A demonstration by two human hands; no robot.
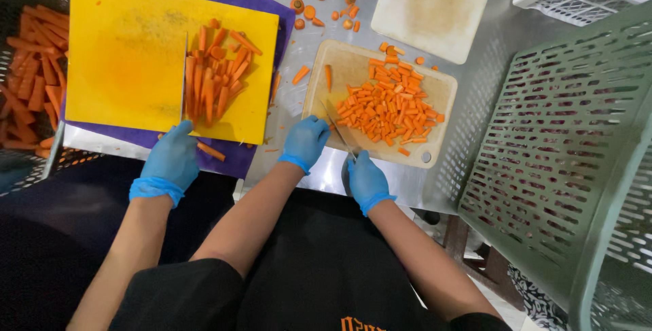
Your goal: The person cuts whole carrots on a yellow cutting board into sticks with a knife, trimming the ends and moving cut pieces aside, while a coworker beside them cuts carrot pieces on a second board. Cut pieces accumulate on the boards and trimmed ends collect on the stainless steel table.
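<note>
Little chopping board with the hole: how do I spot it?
On the steel table, right of the big yellow board, lies the little chopping board, pale with rounded corners. Unlike the bare board behind it, it carries short carrot sticks.

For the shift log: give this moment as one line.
left hand: at wooden board edge | right hand: holds knife | carrot pieces: piled on board | co-worker's hand: at yellow board

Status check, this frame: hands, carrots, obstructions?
Right hand grips knife. Left hand at board edge beside cut carrots. Co-worker's hand with second knife on yellow board, apart.
</note>
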